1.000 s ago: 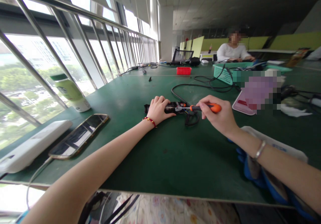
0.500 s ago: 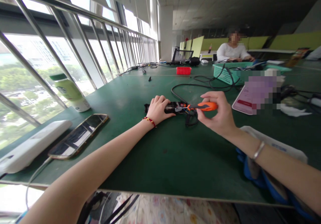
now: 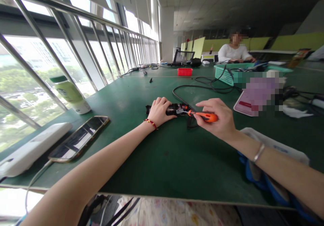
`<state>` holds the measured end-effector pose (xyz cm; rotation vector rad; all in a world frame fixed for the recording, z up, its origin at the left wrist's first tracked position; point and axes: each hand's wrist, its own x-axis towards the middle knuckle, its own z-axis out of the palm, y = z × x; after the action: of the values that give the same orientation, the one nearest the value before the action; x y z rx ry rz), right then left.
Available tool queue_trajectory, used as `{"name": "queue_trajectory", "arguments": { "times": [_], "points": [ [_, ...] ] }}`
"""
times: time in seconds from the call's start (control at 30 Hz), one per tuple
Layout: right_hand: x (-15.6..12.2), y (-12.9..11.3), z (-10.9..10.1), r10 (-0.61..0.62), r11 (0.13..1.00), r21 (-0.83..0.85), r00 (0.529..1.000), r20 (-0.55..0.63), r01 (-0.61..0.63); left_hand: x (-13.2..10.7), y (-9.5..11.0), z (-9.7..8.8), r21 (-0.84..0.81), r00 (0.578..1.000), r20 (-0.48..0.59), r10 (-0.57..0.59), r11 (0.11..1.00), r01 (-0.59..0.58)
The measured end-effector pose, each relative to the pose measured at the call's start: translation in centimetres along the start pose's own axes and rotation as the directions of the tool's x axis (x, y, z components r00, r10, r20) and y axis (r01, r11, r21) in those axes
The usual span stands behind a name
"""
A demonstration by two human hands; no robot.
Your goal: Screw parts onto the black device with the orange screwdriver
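A small black device [image 3: 174, 109] with exposed wiring lies on the green table [image 3: 162, 158], a black cable [image 3: 187, 89] running away from it. My left hand [image 3: 160, 111] is closed over its left part and presses it to the table. My right hand [image 3: 217, 118] grips an orange-handled screwdriver [image 3: 202, 115], whose metal tip points left into the open end of the device.
A phone [image 3: 79, 137], a white power strip [image 3: 30, 148] and a green-capped bottle [image 3: 71, 93] lie at the left by the window railing. A red box [image 3: 185, 72] and a teal basket [image 3: 225, 74] stand further back. A person in white sits at the far end. Blue cloth [image 3: 263, 175] lies under my right forearm.
My right hand has shifted its hold on the screwdriver and lowered it, its tip now slanting up-left into the device. My left hand has stayed on the device.
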<state>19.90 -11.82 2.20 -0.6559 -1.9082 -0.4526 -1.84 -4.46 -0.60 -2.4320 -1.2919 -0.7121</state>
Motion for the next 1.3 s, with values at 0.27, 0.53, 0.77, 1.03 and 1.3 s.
{"name": "queue_trajectory", "arguments": {
  "times": [0.27,0.53,0.77,1.03,1.3],
  "points": [
    [0.1,-0.2,0.1,-0.068,0.997,0.021,0.997,-0.037,0.069,0.0,-0.1,0.0,-0.024,1.0,0.003,0.0,1.0,0.0],
    [0.4,-0.6,0.1,-0.108,0.994,0.024,0.992,-0.062,0.109,-0.1,-0.3,0.0,-0.043,0.999,0.027,0.034,0.999,-0.033],
    [0.5,-0.5,0.0,-0.119,0.993,-0.015,0.993,-0.007,0.119,-0.3,-0.3,-0.3,-0.077,0.996,0.062,0.056,0.996,-0.052],
    [0.7,0.3,-0.7,-0.06,0.998,-0.003,0.998,0.037,0.061,-0.7,-0.4,-1.0,-0.159,0.996,0.084,0.023,0.987,-0.009],
    [1.1,0.5,-0.7,-0.018,0.996,0.092,0.995,0.099,0.009,-0.5,-0.7,-1.1,-0.175,0.995,0.089,-0.038,0.983,0.054]
  ]
}}
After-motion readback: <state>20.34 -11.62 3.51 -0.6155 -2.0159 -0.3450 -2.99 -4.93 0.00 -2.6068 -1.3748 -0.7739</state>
